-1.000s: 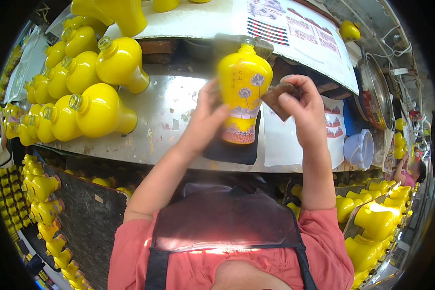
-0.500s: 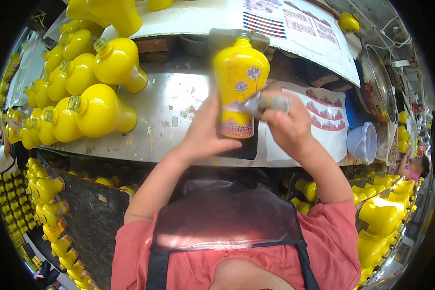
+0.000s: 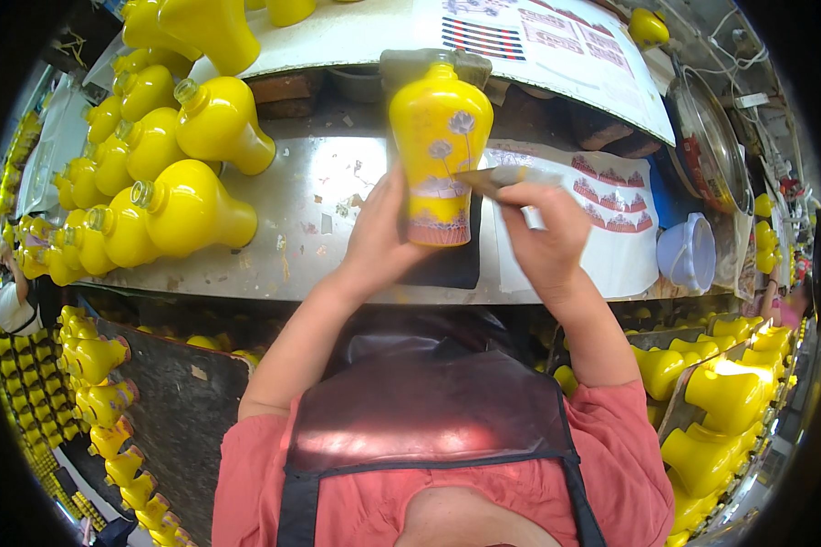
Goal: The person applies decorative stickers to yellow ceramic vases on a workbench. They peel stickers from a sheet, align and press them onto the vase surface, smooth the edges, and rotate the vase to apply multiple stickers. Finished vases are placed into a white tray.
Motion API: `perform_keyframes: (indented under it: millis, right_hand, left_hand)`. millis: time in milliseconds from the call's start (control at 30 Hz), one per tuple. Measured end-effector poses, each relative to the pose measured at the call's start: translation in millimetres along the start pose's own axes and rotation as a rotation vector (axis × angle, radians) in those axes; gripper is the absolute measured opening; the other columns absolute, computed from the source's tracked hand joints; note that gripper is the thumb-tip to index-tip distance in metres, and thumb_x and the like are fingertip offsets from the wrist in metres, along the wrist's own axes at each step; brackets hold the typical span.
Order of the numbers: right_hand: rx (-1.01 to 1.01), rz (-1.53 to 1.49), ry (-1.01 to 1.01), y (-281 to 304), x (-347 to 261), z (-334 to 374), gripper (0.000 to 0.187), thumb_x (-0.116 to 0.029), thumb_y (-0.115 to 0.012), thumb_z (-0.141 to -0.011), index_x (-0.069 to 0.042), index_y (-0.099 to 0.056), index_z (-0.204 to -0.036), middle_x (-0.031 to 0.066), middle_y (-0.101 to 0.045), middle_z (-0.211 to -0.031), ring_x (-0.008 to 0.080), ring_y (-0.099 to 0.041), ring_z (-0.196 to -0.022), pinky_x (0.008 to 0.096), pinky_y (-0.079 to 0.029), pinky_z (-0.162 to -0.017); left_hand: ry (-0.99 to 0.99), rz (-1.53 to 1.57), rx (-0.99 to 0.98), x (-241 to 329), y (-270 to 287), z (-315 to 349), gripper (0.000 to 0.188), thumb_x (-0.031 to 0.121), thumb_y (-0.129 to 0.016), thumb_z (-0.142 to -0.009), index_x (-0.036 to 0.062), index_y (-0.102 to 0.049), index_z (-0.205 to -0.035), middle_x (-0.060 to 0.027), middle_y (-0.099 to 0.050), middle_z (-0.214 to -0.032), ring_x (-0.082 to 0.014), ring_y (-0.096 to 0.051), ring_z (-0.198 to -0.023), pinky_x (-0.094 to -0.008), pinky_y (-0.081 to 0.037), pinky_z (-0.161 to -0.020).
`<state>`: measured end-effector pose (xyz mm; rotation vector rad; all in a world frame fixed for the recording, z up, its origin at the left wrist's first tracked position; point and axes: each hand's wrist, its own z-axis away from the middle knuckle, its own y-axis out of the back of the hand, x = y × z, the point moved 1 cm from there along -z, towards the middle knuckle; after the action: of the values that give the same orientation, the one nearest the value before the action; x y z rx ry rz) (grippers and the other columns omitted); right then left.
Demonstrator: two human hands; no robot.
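A glossy yellow bottle (image 3: pixel 440 118) with purple lotus flowers, a few small characters and a patterned purple band round its base lies in front of me, its neck end at a dark grey block (image 3: pixel 397 68). My left hand (image 3: pixel 379 232) grips the bottle's lower left side, with the fingers partly hidden behind it. My right hand (image 3: pixel 552 219) is closed on a short hand tool (image 3: pixel 488 180) with a brownish flat end; motion smears it, so its exact kind is unclear. That end meets the bottle's right side, by the lower flower print.
Several plain yellow bottles (image 3: pixel 192 205) lie stacked on the left of the metal table (image 3: pixel 292 196). Printed sheets (image 3: pixel 620 242) spread to the right, beside a pale bucket (image 3: pixel 687 252). A raised white board (image 3: pixel 365 36) crosses the far side. More yellow bottles (image 3: pixel 721 397) line racks around me.
The tool's end has turned, now showing a brownish flat side against the bottle. My right hand has shifted slightly. The bottle sits a little further left and up in view.
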<state>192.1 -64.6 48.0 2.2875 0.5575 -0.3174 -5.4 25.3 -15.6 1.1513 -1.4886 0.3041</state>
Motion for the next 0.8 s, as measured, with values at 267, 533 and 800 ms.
perform_keyframes:
  millis: [267,533,800]
  right_hand:
    - [-0.149,-0.119,0.14,9.6,-24.3,11.1,0.037,0.01,-0.082,-0.067,-0.009,-0.073,-0.098,0.0101,-0.077,-0.097,0.0305,-0.074,-0.082,0.0392,-0.059,-0.071]
    - [-0.195,-0.077,0.4,-5.7,-28.6,5.4,0.041,-0.007,-0.076,-0.072,-0.012,-0.079,-0.113,0.0067,-0.069,-0.091,0.0277,-0.072,-0.088,0.0395,-0.06,-0.077]
    - [-0.35,0.088,0.468,-5.3,-53.4,-13.3,0.038,-0.009,-0.072,-0.073,-0.007,-0.076,-0.11,0.0107,-0.071,-0.108,0.0273,-0.072,-0.1,0.0391,-0.056,-0.083]
  left_hand:
    - [-0.042,-0.04,0.068,-1.0,-1.4,0.3,0.098,0.029,-0.089,-0.079,0.0032,-0.036,-0.157,-0.0231,-0.058,-0.142,-0.0434,-0.055,-0.132,-0.0492,-0.044,-0.111]
    - [-0.131,-0.196,0.21,8.5,-3.1,3.2,0.097,0.024,-0.092,-0.072,0.0021,-0.042,-0.153,-0.0215,-0.059,-0.139,-0.0423,-0.055,-0.131,-0.0497,-0.044,-0.108]
    - [-0.071,-0.22,0.244,2.7,-12.2,7.6,0.096,0.02,-0.088,-0.074,0.0002,-0.038,-0.154,-0.025,-0.053,-0.142,-0.0442,-0.051,-0.133,-0.0511,-0.041,-0.112]
